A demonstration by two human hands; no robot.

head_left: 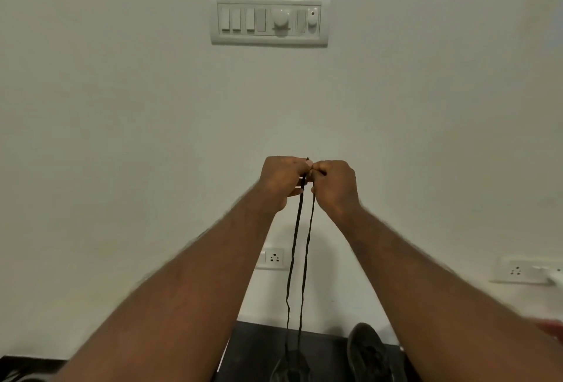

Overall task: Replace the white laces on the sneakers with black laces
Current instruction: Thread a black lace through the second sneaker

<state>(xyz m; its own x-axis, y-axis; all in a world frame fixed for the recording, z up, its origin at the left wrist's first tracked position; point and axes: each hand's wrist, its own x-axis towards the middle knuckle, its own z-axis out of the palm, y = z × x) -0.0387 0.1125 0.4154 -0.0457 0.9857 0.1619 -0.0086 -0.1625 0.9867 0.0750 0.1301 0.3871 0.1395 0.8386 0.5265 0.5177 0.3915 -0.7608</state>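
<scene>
1. The left hand (281, 182) and right hand (335, 186) are raised together at centre, each pinching an end of the black lace (294, 247).
2. Its two strands hang toward 6 o'clock into a dark sneaker (291, 371) on the worktop (259, 348).
3. A second sneaker (370, 351) lies at 5 o'clock.
4. A switch panel (269, 22) sits at 12 o'clock.

Soft, even light covers the wall (122, 107) around the switch panel (269, 22), whose edges bow slightly. Well below it the forearms (182, 290) blur and the surface (259, 342) lies dim.

Matt woven black lace (295, 259), glossy plastic switchboard (269, 22)
</scene>
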